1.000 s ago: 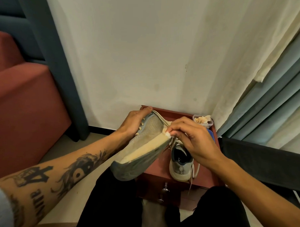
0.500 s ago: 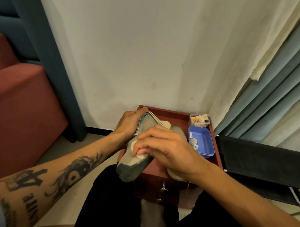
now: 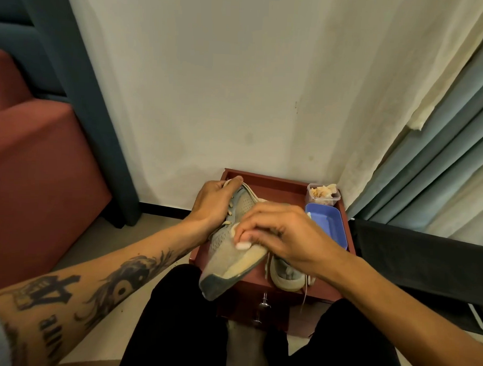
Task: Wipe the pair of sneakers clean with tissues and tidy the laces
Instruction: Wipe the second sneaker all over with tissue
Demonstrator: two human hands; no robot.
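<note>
The left hand (image 3: 212, 206) has its grip curled round the far end of the raised sneaker (image 3: 232, 262), the right hand (image 3: 285, 236) pinching what looks like a tissue (image 3: 243, 245) against its side.

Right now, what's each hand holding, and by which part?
Left hand grips the raised sneaker around its laced far end; right hand pinches a tissue wad against its toe-side upper.

Grey sneaker (image 3: 226, 264) tilted toe-down, white tissue (image 3: 243, 245) against its upper, second sneaker (image 3: 286, 277) flat beside
</note>
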